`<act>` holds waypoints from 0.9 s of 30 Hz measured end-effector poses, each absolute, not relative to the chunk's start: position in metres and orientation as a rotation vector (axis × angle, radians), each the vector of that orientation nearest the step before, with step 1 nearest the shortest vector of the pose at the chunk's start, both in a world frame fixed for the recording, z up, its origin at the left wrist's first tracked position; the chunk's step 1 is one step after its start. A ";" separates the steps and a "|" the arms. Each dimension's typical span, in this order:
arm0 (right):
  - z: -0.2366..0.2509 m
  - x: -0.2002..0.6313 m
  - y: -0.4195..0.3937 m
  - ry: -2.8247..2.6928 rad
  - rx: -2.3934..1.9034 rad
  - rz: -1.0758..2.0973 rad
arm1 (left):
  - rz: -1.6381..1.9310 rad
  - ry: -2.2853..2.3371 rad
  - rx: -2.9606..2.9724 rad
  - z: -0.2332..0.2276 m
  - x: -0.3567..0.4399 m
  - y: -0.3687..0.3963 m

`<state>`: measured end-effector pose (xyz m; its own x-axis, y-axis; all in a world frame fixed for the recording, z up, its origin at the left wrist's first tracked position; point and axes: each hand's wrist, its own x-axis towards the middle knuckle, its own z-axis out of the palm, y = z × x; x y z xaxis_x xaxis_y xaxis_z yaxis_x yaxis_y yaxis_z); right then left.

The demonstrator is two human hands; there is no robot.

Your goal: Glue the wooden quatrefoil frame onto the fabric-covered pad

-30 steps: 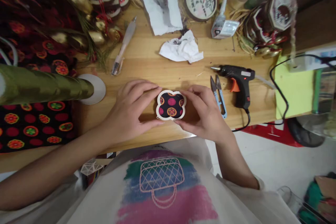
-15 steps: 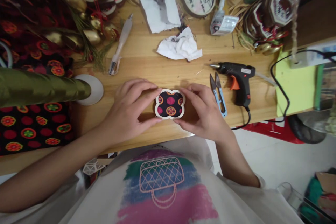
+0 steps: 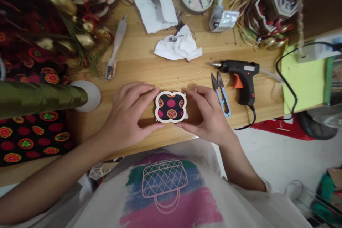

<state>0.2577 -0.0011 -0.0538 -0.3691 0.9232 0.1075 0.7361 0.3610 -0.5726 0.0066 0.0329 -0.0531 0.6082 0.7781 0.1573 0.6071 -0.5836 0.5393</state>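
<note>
while the left hand (image 3: pixel 128 114) and right hand (image 3: pixel 207 115) pinch the fabric-faced ornament (image 3: pixel 170 106) at mid-frame, uneven grip pressure could shift its cloth inside the pale frame.

Wooden tabletop (image 3: pixel 165 67): black hot-glue gun with orange trigger (image 3: pixel 240 74), blue-handled thread snips (image 3: pixel 221 94) just left of it. Crumpled white paper (image 3: pixel 177 47) mid-table, translucent white pen (image 3: pixel 114 48) further left. Olive-green satin fabric roll (image 3: pixel 40 97) lies over black floral-print cloth (image 3: pixel 29 139).
</note>
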 end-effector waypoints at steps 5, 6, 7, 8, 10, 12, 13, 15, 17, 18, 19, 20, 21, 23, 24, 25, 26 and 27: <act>-0.050 0.254 0.001 -2.242 -1.455 0.648 | 0.404 1.117 2.304 -0.048 0.015 0.029; -0.049 0.253 0.002 -2.247 -1.470 0.649 | 0.393 1.116 2.297 -0.047 0.016 0.029; -0.048 0.253 0.002 -2.253 -1.482 0.646 | 0.388 1.118 2.290 -0.047 0.017 0.029; -0.048 0.252 0.003 -2.261 -1.491 0.641 | 0.387 1.119 2.285 -0.046 0.018 0.029; -0.047 0.251 0.004 -2.278 -1.499 0.627 | 0.378 1.119 2.272 -0.046 0.018 0.029; -0.046 0.250 0.004 -2.294 -1.504 0.617 | 0.364 1.120 2.261 -0.047 0.017 0.030; -0.046 0.250 0.005 -2.299 -1.506 0.615 | 0.359 1.121 2.258 -0.048 0.016 0.030; -0.047 0.250 0.005 -2.301 -1.508 0.610 | 0.349 1.125 2.255 -0.049 0.016 0.030; -0.048 0.250 0.005 -2.295 -1.499 0.610 | 0.356 1.115 2.261 -0.050 0.015 0.031; -0.048 0.250 0.006 -2.292 -1.492 0.612 | 0.362 1.104 2.264 -0.051 0.015 0.031; -0.049 0.250 0.006 -2.290 -1.484 0.616 | 0.369 1.092 2.264 -0.051 0.015 0.031; -0.049 0.251 0.005 -2.288 -1.477 0.621 | 0.377 1.082 2.259 -0.050 0.015 0.031; -0.050 0.252 0.005 -2.285 -1.468 0.627 | 0.384 1.076 2.247 -0.048 0.014 0.030; -0.050 0.254 0.004 -2.275 -1.447 0.642 | 0.388 1.086 2.188 -0.043 0.012 0.030; -0.049 0.255 0.004 -2.266 -1.435 0.655 | 0.406 1.102 2.123 -0.040 0.011 0.030; -0.048 0.256 0.003 -2.250 -1.420 0.674 | 0.440 1.119 2.021 -0.037 0.011 0.030; -0.046 0.257 0.002 -2.228 -1.402 0.700 | 0.482 1.123 1.880 -0.034 0.010 0.031; -0.043 0.258 0.002 -2.202 -1.377 0.730 | 0.519 1.108 1.706 -0.031 0.010 0.032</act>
<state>0.2578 0.0016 -0.0435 -0.4074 0.9091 0.0869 0.6769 0.3646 -0.6394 0.0098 0.0323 -0.0310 0.4888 0.8588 -0.1536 0.4319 -0.0852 0.8979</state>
